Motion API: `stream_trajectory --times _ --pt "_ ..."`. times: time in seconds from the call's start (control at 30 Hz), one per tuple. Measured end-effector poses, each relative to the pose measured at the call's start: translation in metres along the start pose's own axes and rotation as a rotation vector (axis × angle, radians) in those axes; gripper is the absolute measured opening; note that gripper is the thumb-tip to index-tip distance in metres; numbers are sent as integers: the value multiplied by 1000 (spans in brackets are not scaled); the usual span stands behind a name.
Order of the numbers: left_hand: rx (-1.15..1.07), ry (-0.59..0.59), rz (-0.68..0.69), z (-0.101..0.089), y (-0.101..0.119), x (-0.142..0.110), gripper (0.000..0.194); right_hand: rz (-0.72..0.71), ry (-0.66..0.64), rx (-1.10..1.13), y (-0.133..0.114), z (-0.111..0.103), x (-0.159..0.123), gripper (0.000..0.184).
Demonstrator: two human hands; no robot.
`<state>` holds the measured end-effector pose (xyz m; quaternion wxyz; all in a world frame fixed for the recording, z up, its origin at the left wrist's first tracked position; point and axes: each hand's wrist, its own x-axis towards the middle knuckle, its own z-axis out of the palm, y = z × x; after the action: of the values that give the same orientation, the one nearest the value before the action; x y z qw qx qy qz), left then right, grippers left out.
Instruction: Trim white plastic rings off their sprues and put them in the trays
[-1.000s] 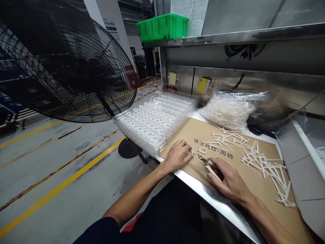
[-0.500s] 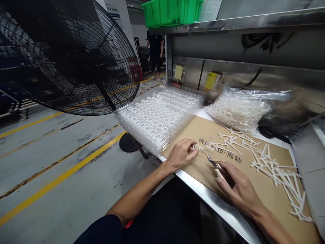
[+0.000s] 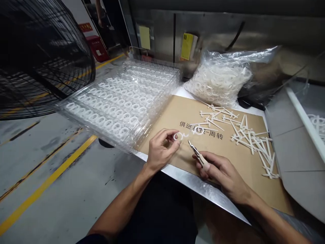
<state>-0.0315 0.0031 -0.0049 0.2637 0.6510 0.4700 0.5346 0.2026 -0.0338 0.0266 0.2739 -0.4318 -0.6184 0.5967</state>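
My left hand [image 3: 161, 149] pinches a white plastic ring [image 3: 177, 136] between thumb and fingers, just above a tan cardboard sheet [image 3: 254, 186]. My right hand [image 3: 218, 171] grips small cutters [image 3: 198, 157] with cream handles, and their metal jaws point up and left, a little apart from the ring. A second white ring piece [image 3: 198, 131] lies on the printed Chinese text. Further right is a loose pile of white plastic runners [image 3: 248, 135], out of reach of both fingertips.
Stacked clear trays of white rings [image 3: 119, 105] stand left of the cardboard, and a plastic bag of rings [image 3: 218, 81] lies behind it. A grey bin [image 3: 299, 145] sits at right. A black fan [image 3: 43, 57] looms at left, beyond the steel table edge [image 3: 193, 189].
The view has tilted down and closer to the table. My left hand has turned and raised the ring off the cardboard, and the cutters have drawn slightly back toward me.
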Motion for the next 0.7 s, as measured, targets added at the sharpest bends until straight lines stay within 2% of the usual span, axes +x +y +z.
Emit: stream_trajectory --times 0.3,0.7 --pt "23 5 214 1 0 -3 27 52 -34 10 -6 0 0 30" --pt "60 -33 275 1 4 0 28 18 -27 -3 -5 -1 1 28"
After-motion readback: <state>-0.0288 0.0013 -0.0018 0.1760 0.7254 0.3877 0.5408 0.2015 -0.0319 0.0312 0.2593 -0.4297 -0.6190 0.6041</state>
